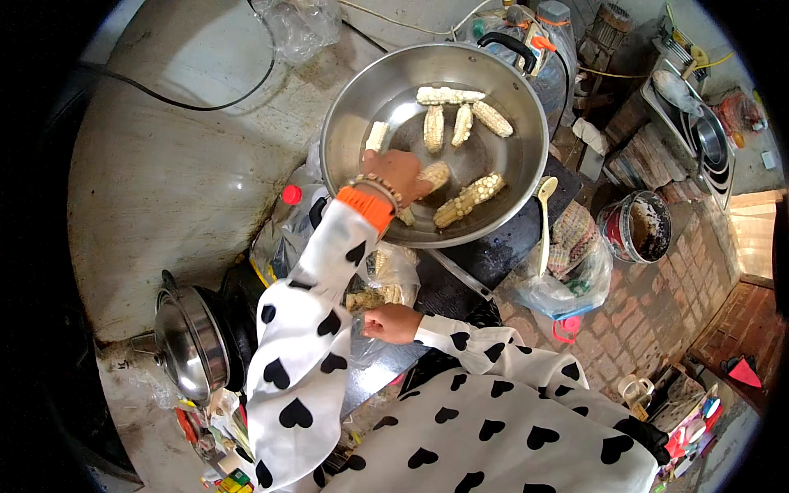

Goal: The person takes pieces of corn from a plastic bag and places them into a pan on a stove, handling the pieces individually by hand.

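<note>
A wide steel pan (345, 123) holds shallow liquid and several pale corn cobs (470, 200). My left hand (396, 175), with a beaded bracelet and an orange cuff, reaches into its near left side. Thumb and fingers close on a blurred corn cob (435, 175), and the other fingers rest by another cob (376, 135). Below the pan, a clear plastic bag (404, 271) has more corn in it. My right hand (393, 323) is curled beside this bag; whether it grips the plastic is unclear.
Beneath the pan is a dark tabletop (444, 289). A pale spoon (545, 228) lies at its right, above a plastic bag with a knitted cloth (572, 240). A bucket (635, 227) stands on the brick floor. At left are a lidded steel pot (191, 345) and a red-capped bottle (291, 195).
</note>
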`<state>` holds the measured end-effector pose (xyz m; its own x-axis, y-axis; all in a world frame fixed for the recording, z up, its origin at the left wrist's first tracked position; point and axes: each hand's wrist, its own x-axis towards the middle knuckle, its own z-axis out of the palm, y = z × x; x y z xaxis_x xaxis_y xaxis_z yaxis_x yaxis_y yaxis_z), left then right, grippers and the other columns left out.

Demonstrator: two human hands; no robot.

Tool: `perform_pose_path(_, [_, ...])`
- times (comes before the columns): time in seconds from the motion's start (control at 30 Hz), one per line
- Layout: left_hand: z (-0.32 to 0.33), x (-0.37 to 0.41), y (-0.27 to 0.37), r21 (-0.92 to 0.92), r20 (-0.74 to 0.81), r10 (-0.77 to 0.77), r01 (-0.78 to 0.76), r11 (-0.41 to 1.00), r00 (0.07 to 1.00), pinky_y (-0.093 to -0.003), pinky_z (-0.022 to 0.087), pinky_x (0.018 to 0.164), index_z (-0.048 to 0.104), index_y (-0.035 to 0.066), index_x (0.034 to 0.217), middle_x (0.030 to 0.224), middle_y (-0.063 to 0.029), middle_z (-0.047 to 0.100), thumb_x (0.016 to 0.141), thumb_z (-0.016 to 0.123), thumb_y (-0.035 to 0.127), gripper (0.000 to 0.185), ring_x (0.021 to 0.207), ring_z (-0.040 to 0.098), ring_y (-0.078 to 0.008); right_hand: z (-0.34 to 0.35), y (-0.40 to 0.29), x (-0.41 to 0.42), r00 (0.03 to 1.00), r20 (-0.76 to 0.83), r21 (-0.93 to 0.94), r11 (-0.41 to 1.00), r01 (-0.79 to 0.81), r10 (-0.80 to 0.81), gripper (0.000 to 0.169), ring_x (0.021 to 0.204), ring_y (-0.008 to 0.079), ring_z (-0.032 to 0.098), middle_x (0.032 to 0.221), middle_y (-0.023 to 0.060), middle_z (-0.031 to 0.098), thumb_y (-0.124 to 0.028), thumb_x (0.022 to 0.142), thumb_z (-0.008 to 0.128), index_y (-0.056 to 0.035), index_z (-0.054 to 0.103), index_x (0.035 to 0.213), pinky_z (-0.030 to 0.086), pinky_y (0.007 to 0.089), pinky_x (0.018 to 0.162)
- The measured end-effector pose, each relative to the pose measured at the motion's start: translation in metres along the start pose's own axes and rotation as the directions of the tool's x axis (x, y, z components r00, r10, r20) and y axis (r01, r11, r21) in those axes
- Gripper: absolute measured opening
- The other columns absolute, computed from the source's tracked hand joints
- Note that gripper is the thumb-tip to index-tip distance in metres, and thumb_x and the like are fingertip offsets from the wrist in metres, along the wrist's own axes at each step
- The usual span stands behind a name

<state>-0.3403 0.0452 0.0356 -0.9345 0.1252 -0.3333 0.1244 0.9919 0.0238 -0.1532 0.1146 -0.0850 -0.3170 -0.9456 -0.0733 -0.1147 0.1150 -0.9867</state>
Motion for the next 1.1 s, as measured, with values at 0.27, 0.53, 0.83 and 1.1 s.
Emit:
perform_pose_path(0.27, [-0.023, -0.056, -0.026, 0.075, -0.638, -0.023, 0.093, 0.993, 0.770, -0.0541, 0.030, 0.089, 0.060, 0.009, 0.096, 0.090, -0.0088, 0.063, 0.079, 0.056, 0.031, 0.028, 0.093, 0.054, -0.0237, 0.005, 0.016, -0.010, 0.989, -0.142, 0.053, 0.998, -0.036, 0.043, 0.021, 0.072, 0.0328, 0.057, 0.077, 0.0162, 0.058, -0.023, 0.081, 0.053, -0.0021, 0.053, 0.079, 0.044, 0.0401, 0.064])
perform_pose_path(0.53, [0.063, -0.244, -0.062, -0.934, -0.143, -0.448, 0.029, 0.355, 0.882, -0.0274, 0.047, 0.063, 0.059, -0.002, 0.083, 0.076, -0.0060, 0.063, 0.081, 0.053, 0.004, 0.008, 0.069, 0.059, -0.0155, -0.023, 0.036, -0.005, 0.958, -0.263, -0.247, 0.968, 0.045, -0.112, 0.030, 0.094, 0.0413, 0.049, 0.102, 0.0253, 0.052, -0.007, 0.078, 0.047, -0.0005, 0.051, 0.107, 0.040, 0.0452, 0.080])
perform_pose_path(0.83, [0.245, -0.258, -0.023, -0.444, 0.029, -0.545, 0.499, 0.744, 0.838, -0.0409, 0.048, 0.064, 0.058, 0.010, 0.090, 0.090, -0.0115, 0.058, 0.066, 0.067, 0.017, 0.027, 0.078, 0.058, -0.0334, 0.001, 0.027, -0.010, 0.992, 0.093, -0.645, 0.764, -0.004, 0.084, 0.011, 0.065, 0.0349, 0.058, 0.065, 0.0157, 0.057, -0.017, 0.075, 0.052, -0.0065, 0.055, 0.080, 0.045, 0.0462, 0.058])
perform_pose_path(1.1, [0.240, -0.277, -0.016, -0.385, -0.125, -0.375, 0.303, 0.872, 0.919, -0.0386, 0.047, 0.073, 0.057, 0.008, 0.094, 0.097, -0.0091, 0.057, 0.059, 0.072, 0.018, 0.039, 0.084, 0.057, -0.0327, 0.011, 0.026, -0.015, 0.989, -0.118, -0.528, 0.838, -0.137, 0.087, 0.013, 0.064, 0.0365, 0.057, 0.067, 0.0174, 0.058, -0.017, 0.078, 0.051, -0.0057, 0.055, 0.081, 0.045, 0.0463, 0.056])
